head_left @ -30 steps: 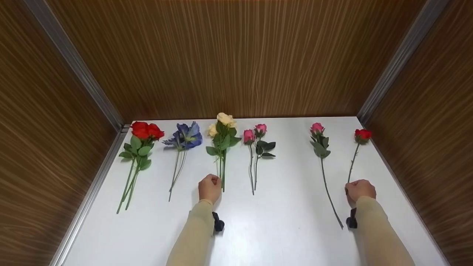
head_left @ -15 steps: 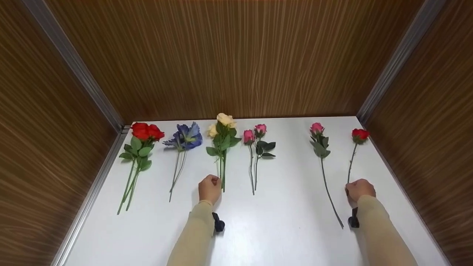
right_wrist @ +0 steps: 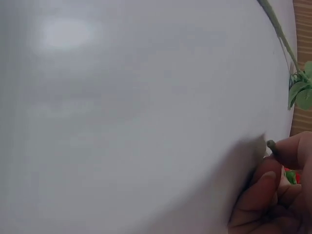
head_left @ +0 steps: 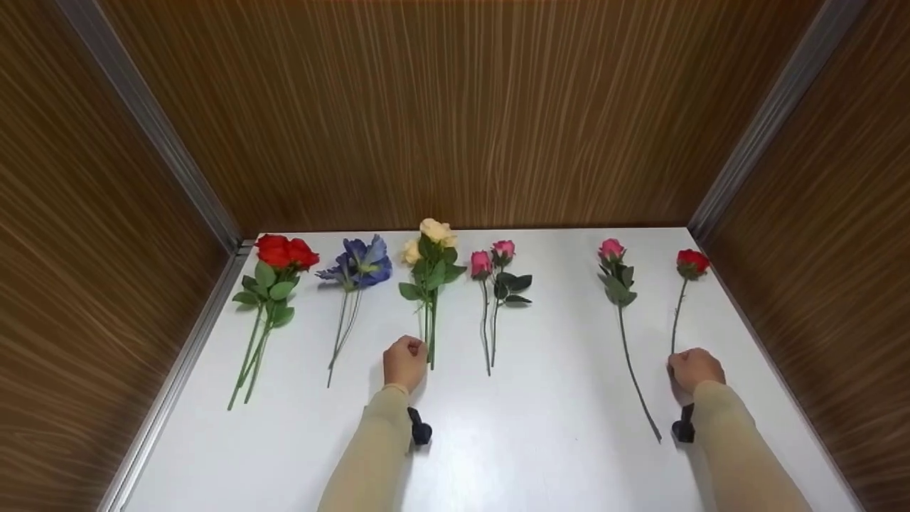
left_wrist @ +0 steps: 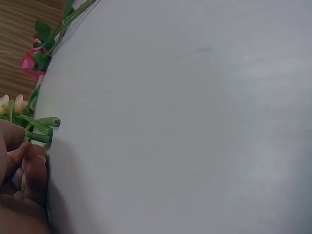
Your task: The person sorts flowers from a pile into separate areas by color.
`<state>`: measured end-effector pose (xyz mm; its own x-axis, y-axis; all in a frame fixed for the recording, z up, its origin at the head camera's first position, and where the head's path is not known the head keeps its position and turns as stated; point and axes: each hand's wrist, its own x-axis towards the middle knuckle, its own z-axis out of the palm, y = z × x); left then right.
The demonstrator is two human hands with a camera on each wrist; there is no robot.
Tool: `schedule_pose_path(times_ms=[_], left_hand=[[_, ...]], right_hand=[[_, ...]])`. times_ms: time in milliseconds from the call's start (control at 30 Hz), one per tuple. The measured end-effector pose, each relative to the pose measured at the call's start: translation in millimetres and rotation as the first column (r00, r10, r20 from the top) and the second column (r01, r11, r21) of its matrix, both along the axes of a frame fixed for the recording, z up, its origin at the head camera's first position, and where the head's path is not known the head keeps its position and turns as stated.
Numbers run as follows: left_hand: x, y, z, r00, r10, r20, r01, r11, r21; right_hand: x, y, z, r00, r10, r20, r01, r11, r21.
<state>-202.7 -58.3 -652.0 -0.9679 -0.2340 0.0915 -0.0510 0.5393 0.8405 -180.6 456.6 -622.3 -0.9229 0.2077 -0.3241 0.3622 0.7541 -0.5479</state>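
At the middle of the row, my left hand (head_left: 405, 363) pinches at the lower stems of the cream roses (head_left: 436, 231). Their green stem ends (left_wrist: 48, 123) stick out just past its fingertips in the left wrist view. Over on the right, my right hand (head_left: 698, 370) holds the lower stem of a single red rose (head_left: 692, 262) between thumb and fingers. The cut tip of that stem (right_wrist: 271, 145) pokes out of the grip in the right wrist view. A pink rose (head_left: 612, 249) with a long bent stem lies just left of this hand.
Red roses (head_left: 284, 252) and blue flowers (head_left: 366, 262) lie to the left on the white table (head_left: 526, 441). Two pink roses (head_left: 481, 263) rest right of the cream ones. Wood-grain panels (head_left: 455, 114) enclose the back and sides.
The red rose's head has swung slightly to the left, with its stem still in my right hand. My left hand has stayed at the cream rose stems.
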Motion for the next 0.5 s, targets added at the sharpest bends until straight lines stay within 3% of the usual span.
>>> schedule_pose_path(times_ms=[167,267,367,500], left_hand=[[0.6,0,1.3,0.999,-0.009,0.032,0.008,0.998,0.057],[0.9,0,1.8,0.999,0.01,0.03,-0.012,0.997,0.08],[1.2,3,6.2,1.0,0.02,-0.014,-0.018,0.996,0.083],[2.5,13,22.1,0.996,0.001,-0.091,0.007,0.996,0.09]], right_hand=[[8.2,5,-1.5,0.998,-0.038,-0.058,0.032,0.994,-0.103],[11.0,3,-0.4,0.995,-0.067,-0.074,0.05,0.976,-0.213],[13.8,-2,3.2,0.993,-0.102,-0.052,0.073,0.911,-0.405],[19.9,-10,13.5,0.992,-0.127,-0.005,0.096,0.777,-0.622]])
